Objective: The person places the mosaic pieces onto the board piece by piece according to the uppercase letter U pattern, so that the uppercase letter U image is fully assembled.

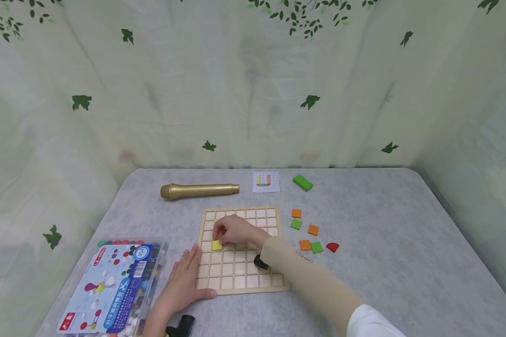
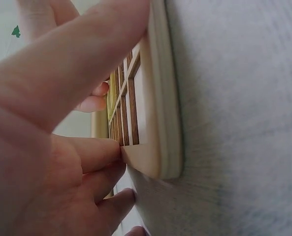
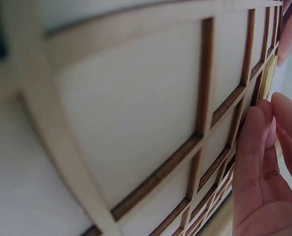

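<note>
A wooden grid board [image 1: 240,269] lies flat on the table. My left hand [image 1: 185,281] rests at its left edge, fingers extended and thumb by the near corner; the left wrist view shows my fingertips touching the frame [image 2: 160,123]. Over the board's left columns is my right hand [image 1: 236,230], thumb and fingers brought together at the grid. A yellow tile [image 1: 217,245] sits in a cell just below those fingertips, and some yellow shows above them. In the right wrist view, my right hand [image 3: 266,162] touches down beside a yellow tile [image 3: 269,76]; whether anything is between the fingertips is hidden.
Orange tiles [image 1: 296,213], green tiles [image 1: 316,247] and a red wedge [image 1: 332,246] lie right of the board. Behind are a gold microphone [image 1: 200,190], a pattern card [image 1: 266,181] and a green block [image 1: 302,182]. A boxed model kit [image 1: 105,288] stands at left.
</note>
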Demonstrator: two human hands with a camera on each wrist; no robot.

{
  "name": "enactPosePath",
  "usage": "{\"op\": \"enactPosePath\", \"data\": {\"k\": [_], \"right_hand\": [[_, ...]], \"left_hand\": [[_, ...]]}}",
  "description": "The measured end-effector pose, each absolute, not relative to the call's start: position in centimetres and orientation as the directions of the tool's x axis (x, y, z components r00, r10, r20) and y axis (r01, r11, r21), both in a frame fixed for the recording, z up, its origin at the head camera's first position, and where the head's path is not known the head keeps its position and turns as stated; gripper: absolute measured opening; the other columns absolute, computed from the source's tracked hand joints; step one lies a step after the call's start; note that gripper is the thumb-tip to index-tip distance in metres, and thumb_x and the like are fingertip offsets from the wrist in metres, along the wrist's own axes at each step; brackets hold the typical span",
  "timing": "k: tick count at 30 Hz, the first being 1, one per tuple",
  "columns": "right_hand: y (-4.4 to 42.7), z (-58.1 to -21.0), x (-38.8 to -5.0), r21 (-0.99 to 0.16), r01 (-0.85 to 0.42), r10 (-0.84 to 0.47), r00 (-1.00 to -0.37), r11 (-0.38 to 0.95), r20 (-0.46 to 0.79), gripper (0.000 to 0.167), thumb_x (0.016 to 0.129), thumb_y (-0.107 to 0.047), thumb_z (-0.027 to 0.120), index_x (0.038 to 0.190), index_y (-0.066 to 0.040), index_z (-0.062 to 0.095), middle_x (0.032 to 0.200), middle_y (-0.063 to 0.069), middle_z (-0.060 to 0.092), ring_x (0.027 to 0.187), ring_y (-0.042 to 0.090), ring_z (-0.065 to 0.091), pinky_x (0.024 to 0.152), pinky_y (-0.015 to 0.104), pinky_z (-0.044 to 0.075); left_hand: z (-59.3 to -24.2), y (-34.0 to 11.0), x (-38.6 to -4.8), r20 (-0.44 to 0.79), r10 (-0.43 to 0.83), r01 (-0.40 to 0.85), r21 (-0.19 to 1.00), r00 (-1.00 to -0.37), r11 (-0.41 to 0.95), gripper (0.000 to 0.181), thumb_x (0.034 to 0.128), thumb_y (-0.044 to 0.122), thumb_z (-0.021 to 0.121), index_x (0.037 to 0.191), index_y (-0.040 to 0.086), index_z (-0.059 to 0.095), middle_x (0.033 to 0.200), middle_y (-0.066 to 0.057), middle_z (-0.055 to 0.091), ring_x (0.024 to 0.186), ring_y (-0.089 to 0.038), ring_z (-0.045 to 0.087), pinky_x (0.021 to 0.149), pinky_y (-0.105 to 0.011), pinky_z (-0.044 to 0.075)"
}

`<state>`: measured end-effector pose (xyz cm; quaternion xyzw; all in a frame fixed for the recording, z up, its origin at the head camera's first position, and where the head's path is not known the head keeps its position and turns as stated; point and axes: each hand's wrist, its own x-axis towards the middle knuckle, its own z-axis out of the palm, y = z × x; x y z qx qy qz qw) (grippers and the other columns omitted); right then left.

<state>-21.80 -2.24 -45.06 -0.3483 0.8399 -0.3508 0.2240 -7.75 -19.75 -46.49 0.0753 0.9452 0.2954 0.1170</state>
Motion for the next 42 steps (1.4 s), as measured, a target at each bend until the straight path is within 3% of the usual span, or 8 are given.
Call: {"op": "enactPosePath", "data": {"k": [4, 9, 15, 19, 23, 33, 37, 42], "right_hand": [[-2.2, -45.2, -21.8, -0.755, -0.429, -0.747, -0.655, 0.496, -0.119, 0.014, 0.081, 0.001, 0.069, 0.087, -0.011, 0.068, 0.075, -0.009, 0.06, 0.071, 0.004, 0.053, 0.067, 0.017, 0.045], [-0.9, -45.2, -22.3, -0.848, -0.349, -0.756, -0.648, 0.398, -0.089, 0.014, 0.081, 0.002, 0.067, 0.092, -0.005, 0.07, 0.078, -0.003, 0.063, 0.073, 0.006, 0.057, 0.067, 0.02, 0.048], [2.6, -44.7, -23.1, -0.949, -0.15, -0.769, -0.627, 0.277, -0.125, 0.017, 0.09, -0.002, 0.06, 0.105, 0.005, 0.065, 0.089, 0.008, 0.062, 0.079, 0.021, 0.061, 0.072, 0.035, 0.055], [5.7, -44.7, -23.7, -0.963, -0.103, -0.756, -0.642, 0.249, -0.127, 0.022, 0.091, -0.005, 0.061, 0.108, 0.009, 0.062, 0.091, 0.008, 0.063, 0.08, 0.025, 0.062, 0.077, 0.041, 0.054], [9.0, -44.7, -23.9, -0.954, -0.088, -0.715, -0.683, 0.286, -0.151, 0.024, 0.091, -0.008, 0.063, 0.109, 0.008, 0.062, 0.097, 0.006, 0.064, 0.082, 0.017, 0.06, 0.079, 0.036, 0.053], [15.7, -45.2, -23.6, -0.935, -0.06, -0.649, -0.735, 0.35, -0.196, 0.023, 0.092, -0.014, 0.062, 0.108, 0.003, 0.063, 0.104, 0.008, 0.065, 0.091, 0.02, 0.058, 0.084, 0.031, 0.049], [17.1, -45.4, -23.1, -0.93, -0.056, -0.656, -0.724, 0.364, -0.214, 0.019, 0.09, -0.008, 0.063, 0.106, 0.002, 0.064, 0.102, 0.008, 0.065, 0.091, 0.021, 0.059, 0.083, 0.03, 0.05], [18.0, -45.8, -22.0, -0.927, -0.051, -0.708, -0.662, 0.373, -0.248, 0.016, 0.085, 0.002, 0.066, 0.101, 0.004, 0.065, 0.094, 0.011, 0.066, 0.082, 0.021, 0.059, 0.075, 0.029, 0.052]], "left_hand": [[-46.4, -19.8, -7.7, -0.164, 0.216, 0.082, 0.583, -0.962, 0.808, 0.12, 0.0657, 0.048, 0.083, 0.146, -0.014, 0.017, 0.154, -0.028, 0.012, 0.138, -0.05, 0.008, 0.106, -0.067, 0.007], [-46.4, -19.7, -7.6, -0.163, 0.22, 0.085, 0.587, -0.962, 0.805, 0.119, 0.0662, 0.048, 0.082, 0.145, -0.014, 0.018, 0.154, -0.029, 0.012, 0.139, -0.05, 0.007, 0.107, -0.066, 0.006], [-46.5, -19.5, -7.7, -0.167, 0.204, 0.073, 0.575, -0.965, 0.815, 0.12, 0.065, 0.048, 0.083, 0.146, -0.013, 0.019, 0.153, -0.029, 0.013, 0.138, -0.05, 0.008, 0.107, -0.066, 0.007], [-46.4, -19.4, -7.7, -0.168, 0.201, 0.07, 0.574, -0.965, 0.816, 0.12, 0.0642, 0.047, 0.083, 0.146, -0.013, 0.019, 0.154, -0.028, 0.014, 0.138, -0.05, 0.008, 0.107, -0.065, 0.007], [-46.3, -19.4, -7.7, -0.175, 0.198, 0.062, 0.578, -0.964, 0.814, 0.121, 0.0638, 0.047, 0.084, 0.146, -0.012, 0.018, 0.154, -0.028, 0.013, 0.139, -0.049, 0.008, 0.107, -0.065, 0.006], [-46.4, -19.5, -7.7, -0.183, 0.198, 0.059, 0.572, -0.963, 0.818, 0.121, 0.0643, 0.049, 0.083, 0.146, -0.012, 0.018, 0.154, -0.027, 0.012, 0.139, -0.049, 0.007, 0.108, -0.064, 0.007], [-46.4, -19.7, -7.7, -0.179, 0.2, 0.062, 0.577, -0.963, 0.814, 0.121, 0.0645, 0.05, 0.082, 0.146, -0.012, 0.018, 0.154, -0.027, 0.012, 0.139, -0.049, 0.007, 0.108, -0.064, 0.006], [-46.5, -19.7, -7.6, -0.191, 0.2, 0.054, 0.58, -0.961, 0.813, 0.121, 0.0655, 0.05, 0.082, 0.147, -0.011, 0.016, 0.155, -0.025, 0.009, 0.14, -0.047, 0.004, 0.109, -0.063, 0.004]]}}
